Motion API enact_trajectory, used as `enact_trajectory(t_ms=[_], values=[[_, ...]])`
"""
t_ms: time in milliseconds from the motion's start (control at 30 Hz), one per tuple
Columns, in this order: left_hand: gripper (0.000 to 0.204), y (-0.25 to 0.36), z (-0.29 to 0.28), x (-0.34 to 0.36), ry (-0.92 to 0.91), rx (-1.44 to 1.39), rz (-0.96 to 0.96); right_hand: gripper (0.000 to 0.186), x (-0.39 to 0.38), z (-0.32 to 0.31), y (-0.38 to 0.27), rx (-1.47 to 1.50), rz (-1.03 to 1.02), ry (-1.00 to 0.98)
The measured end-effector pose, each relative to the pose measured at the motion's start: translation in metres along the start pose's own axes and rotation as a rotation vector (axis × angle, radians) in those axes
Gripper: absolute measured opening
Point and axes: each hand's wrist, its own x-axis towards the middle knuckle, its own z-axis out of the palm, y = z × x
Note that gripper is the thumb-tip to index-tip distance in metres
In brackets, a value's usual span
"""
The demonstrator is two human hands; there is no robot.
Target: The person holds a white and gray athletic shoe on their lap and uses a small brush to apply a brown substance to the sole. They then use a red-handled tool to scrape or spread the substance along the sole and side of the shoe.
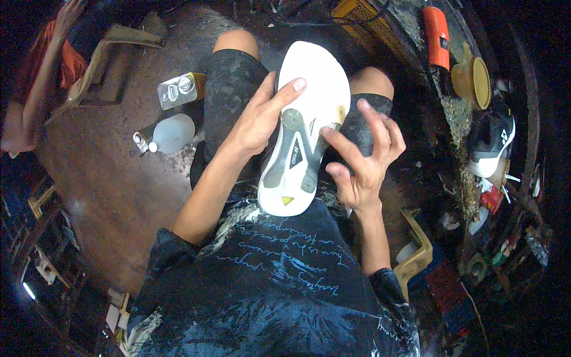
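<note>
The white shoe sole point(303, 128) lies tread-up across the lap at picture centre, the left hand point(262, 119) clasping its nine o'clock edge and the right hand point(363, 160), fingers spread, pressing its three o'clock edge; it seems not yet joined to any upper.

A shoe sole point(303, 128) is held over the lap, between the left hand point(259, 119) and the right hand point(363, 160). On the floor point(107, 178) to the left, a bottle point(169, 134) is laid before a metal can point(181, 89). To the right, a shoe point(491, 143) is set beside a round lid point(473, 80).
</note>
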Motion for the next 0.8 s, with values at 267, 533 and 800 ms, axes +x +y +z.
enact_trajectory(t_ms=[267,533,800], values=[[0.073,0.005,0.003,0.000,-0.042,-0.015,-0.015,0.051,-0.005,-0.004,0.010,0.099,0.015,0.052],[0.071,0.001,0.003,0.000,-0.065,-0.034,-0.008,0.047,-0.001,0.004,0.015,0.077,0.047,0.099],[0.074,0.004,0.002,-0.001,-0.066,-0.035,-0.014,0.055,0.001,-0.009,0.021,0.071,-0.012,0.048]])
